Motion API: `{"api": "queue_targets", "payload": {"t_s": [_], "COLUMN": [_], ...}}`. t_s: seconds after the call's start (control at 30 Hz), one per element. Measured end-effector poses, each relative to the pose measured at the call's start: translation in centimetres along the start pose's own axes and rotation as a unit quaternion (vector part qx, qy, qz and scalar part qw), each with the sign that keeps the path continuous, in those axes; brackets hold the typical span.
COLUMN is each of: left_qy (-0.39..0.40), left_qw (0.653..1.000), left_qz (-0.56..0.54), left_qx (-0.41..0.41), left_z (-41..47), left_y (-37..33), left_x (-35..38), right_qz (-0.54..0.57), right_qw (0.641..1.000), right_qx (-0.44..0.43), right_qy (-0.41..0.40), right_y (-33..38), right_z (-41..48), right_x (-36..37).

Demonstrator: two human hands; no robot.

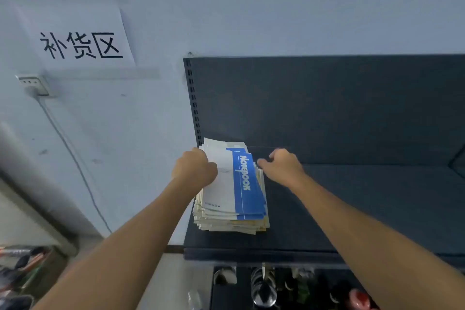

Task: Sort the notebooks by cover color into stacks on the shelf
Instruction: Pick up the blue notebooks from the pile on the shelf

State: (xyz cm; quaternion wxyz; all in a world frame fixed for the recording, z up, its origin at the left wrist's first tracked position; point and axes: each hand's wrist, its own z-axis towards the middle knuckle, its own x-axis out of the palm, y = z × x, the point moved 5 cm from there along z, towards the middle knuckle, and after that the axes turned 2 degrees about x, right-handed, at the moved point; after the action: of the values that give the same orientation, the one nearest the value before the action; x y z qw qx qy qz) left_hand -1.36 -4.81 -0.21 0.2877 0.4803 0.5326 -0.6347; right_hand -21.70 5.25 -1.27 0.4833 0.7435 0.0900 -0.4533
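Two bare forearms reach up from the bottom of the frame toward a dark shelf (pixel 352 196). The left hand (pixel 195 167) is curled closed over the left edge of the top blue-and-white notebook (pixel 236 181), which lies on a stack of notebooks (pixel 230 221) at the shelf's left end, centre frame. The right hand (pixel 283 166) sits just right of the stack, fingers loosely bent, fingertips at the notebook's right edge; whether it grips anything cannot be told. A paper sign (pixel 80 35) hangs upper left.
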Motion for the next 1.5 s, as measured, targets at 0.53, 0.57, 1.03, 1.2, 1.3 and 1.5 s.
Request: {"api": "queue_targets", "payload": {"t_s": [0.53, 0.57, 1.03, 1.2, 1.3, 1.5], "left_qy": [-0.007, -0.005, 0.060, 0.070, 0.072, 0.051], "left_qw": [0.992, 0.991, 0.992, 0.992, 0.992, 0.993], "left_qz": [0.128, 0.131, 0.100, 0.101, 0.096, 0.093], "left_qx": [0.006, 0.005, -0.040, -0.042, -0.040, -0.060], "left_z": [0.6, 0.6, 2.9, 2.7, 2.5, 2.3], "left_y": [-1.0, -1.0, 1.6, 1.9, 1.9, 2.4], "left_x": [1.6, 1.5, 1.0, 1.4, 1.4, 0.7], "right_qz": [-0.086, -0.096, 0.149, 0.124, 0.127, 0.114], "right_qw": [0.995, 0.994, 0.987, 0.991, 0.990, 0.992], "right_qx": [-0.023, -0.027, 0.016, -0.004, -0.009, -0.001], "right_qy": [-0.037, -0.039, 0.060, 0.058, 0.058, 0.060], "right_y": [0.3, 0.4, -0.4, -0.1, -0.2, 0.1], "right_z": [-1.5, -1.5, -0.4, -0.4, -0.6, -0.8], "right_x": [4.7, 4.7, 6.6, 6.9, 6.9, 6.6]}}
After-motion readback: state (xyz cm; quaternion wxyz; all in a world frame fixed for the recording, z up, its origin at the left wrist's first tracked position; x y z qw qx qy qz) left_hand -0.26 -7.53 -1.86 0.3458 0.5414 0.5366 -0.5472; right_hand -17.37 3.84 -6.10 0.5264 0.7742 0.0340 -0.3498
